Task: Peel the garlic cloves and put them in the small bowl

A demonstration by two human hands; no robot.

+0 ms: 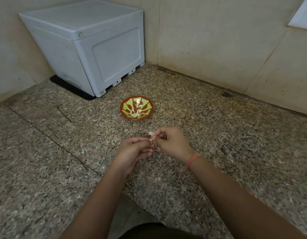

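Box (83, 47), pale grey, stands behind and left of the bowl (125, 105), which is red-brown with yellow-green petals and holds pale peeled cloves (136, 114). In front of the bowl, the left hand (135, 149) and right hand (171, 144) both pinch one clove (151, 133): whitish tip, pinkish skin partly on. An orange band (192, 161) circles the right wrist, above the speckled counter (252, 144).

Counter (209, 135) lies open around the bowl (122, 110); grey box (97, 49) blocks the back-left corner.

No legible text anywhere (only tiny arrow marks (117, 81) on grey box (90, 49))
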